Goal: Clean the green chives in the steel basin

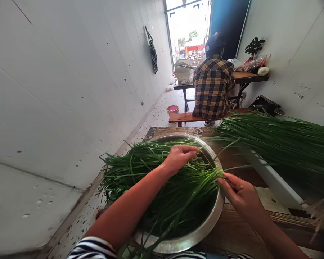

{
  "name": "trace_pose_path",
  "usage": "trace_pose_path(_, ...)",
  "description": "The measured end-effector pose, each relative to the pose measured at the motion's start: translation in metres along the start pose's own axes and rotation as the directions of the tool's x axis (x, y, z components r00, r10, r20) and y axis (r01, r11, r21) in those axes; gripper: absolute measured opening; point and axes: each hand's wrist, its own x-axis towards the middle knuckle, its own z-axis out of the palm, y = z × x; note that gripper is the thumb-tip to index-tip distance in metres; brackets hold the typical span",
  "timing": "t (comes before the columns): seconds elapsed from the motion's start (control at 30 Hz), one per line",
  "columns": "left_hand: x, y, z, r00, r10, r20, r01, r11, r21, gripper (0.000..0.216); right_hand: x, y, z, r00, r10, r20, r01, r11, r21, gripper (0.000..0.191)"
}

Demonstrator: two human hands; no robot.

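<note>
A round metal basin (pixel 217 219) in front of me holds a heap of long green garlic chives (pixel 140 162), their leafy ends hanging over its left side. My right hand (pixel 240 192) is closed at the basin's right rim, thumb and fingers pinching the pale stem ends of the chives. Over the heap, my left hand (pixel 179 158) is closed in a pinch at one end of a thin brownish strand (pixel 206 159). This strand slants down toward the stem ends by my right hand. The left fingertips partly hide where it is gripped.
More long chives (pixel 280 140) lie across a white box (pixel 275 180) at the right. Beyond the wooden table (pixel 234 225), a person in a plaid shirt (pixel 213 86) sits on a bench (pixel 180 117), back toward me. A wall (pixel 83 90) runs along the left.
</note>
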Motion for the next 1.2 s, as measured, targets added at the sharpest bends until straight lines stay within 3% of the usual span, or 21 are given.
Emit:
trace_pose_path(0.17, 0.000, 0.000, 0.000, 1.000, 0.008, 0.006, -0.008, 1.000, -0.011, 0.020, 0.000, 0.002, 0.000, 1.000, -0.001, 0.008, 0.001, 1.000, 0.021, 0.035)
trace_pose_path(0.53, 0.000, -0.002, -0.001, 0.999, 0.042, 0.013, -0.042, 0.999, 0.029, 0.026, 0.001, -0.005, -0.001, 0.998, -0.054, -0.040, 0.049, 0.992, -0.120, 0.032)
trace_pose_path(0.83, -0.002, -0.002, -0.002, 0.988, 0.153, 0.033, -0.156, 0.977, 0.145, 0.024, -0.001, -0.004, 0.000, 0.998, -0.051, -0.026, 0.048, 0.994, -0.098, 0.032)
trace_pose_path(0.97, -0.007, -0.005, 0.003, 0.954, 0.255, 0.161, -0.289, 0.923, 0.255, 0.020, 0.000, -0.003, 0.001, 0.998, -0.051, -0.030, 0.049, 0.996, -0.074, 0.033)
trace_pose_path(1.1, -0.013, 0.002, 0.006, 0.841, 0.287, 0.459, -0.470, 0.808, 0.356, 0.019, 0.002, -0.003, 0.000, 0.997, -0.033, -0.065, 0.026, 0.995, -0.099, 0.036)
trace_pose_path(1.13, -0.013, 0.005, 0.004, 0.828, 0.293, 0.478, -0.497, 0.778, 0.385, 0.019, 0.002, -0.003, 0.000, 0.997, -0.028, -0.068, 0.021, 0.995, -0.098, 0.037)
trace_pose_path(1.2, -0.010, 0.010, -0.004, 0.857, 0.328, 0.397, -0.500, 0.713, 0.491, 0.020, 0.002, -0.003, -0.001, 0.997, -0.030, -0.070, 0.024, 0.996, -0.091, 0.036)
